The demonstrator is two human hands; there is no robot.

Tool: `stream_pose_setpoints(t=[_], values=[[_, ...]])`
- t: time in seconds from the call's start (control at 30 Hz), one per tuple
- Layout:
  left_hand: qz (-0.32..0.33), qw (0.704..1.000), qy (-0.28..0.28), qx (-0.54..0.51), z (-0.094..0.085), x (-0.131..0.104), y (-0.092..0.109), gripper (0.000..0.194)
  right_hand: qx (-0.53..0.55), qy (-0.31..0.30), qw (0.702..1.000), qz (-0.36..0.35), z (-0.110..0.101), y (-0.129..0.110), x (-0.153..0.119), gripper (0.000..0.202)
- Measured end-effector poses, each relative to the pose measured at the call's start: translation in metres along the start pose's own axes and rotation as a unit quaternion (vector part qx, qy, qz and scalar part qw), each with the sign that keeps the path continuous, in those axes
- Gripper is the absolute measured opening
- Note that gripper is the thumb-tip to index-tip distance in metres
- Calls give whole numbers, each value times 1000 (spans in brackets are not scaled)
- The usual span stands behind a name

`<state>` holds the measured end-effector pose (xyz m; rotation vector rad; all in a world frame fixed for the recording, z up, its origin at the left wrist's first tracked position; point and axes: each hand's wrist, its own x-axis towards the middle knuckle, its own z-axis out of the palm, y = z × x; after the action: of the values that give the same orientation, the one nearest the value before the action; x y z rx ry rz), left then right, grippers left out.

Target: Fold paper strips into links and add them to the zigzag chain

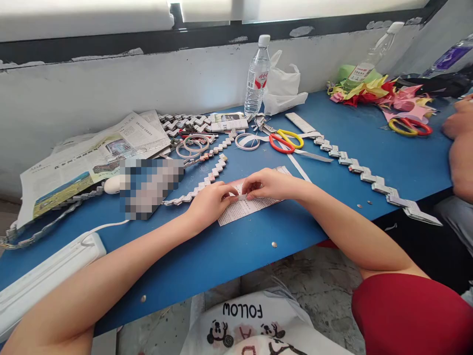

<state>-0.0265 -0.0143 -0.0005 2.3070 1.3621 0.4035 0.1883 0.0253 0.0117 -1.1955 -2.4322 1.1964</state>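
Observation:
My left hand (pixel 212 203) and my right hand (pixel 269 184) meet near the middle of the blue table. Both are closed, fingertips pinching a small folded paper strip (pixel 242 197) between them; its exact shape is partly hidden by the fingers. Under them lies a printed piece of newspaper (pixel 244 213), flat on the tabletop. Just beyond my left hand, a zigzag chain of folded paper (pixel 207 181) reaches away across the table. Red-and-yellow scissors (pixel 286 141) lie past my right hand, beside white paper strips (pixel 300 167).
Newspapers (pixel 92 153) and tape rolls (pixel 195 144) lie behind, left of a water bottle (pixel 256 79) and white plastic bag (pixel 284 81). A long folded-paper chain (pixel 365 175) overhangs the right edge. A white power strip (pixel 51 281) sits front left. Another person's arm (pixel 461 148) is at right.

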Motion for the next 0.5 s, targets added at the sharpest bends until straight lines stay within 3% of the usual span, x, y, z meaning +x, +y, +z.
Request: stream_pose_setpoints(t=[0.17, 0.3, 0.4, 0.5], values=[[15, 1000, -4, 19, 0, -2, 1, 28, -80, 22, 996, -19, -2, -1, -3, 13], [32, 999, 5, 4, 3, -5, 5, 32, -60, 46, 995, -60, 2, -6, -5, 12], [21, 996, -11, -90, 3, -5, 7, 31, 7, 39, 995, -88, 4, -10, -8, 14], [3, 965, -66, -254, -3, -2, 6, 32, 95, 34, 987, -125, 2, -13, -14, 17]])
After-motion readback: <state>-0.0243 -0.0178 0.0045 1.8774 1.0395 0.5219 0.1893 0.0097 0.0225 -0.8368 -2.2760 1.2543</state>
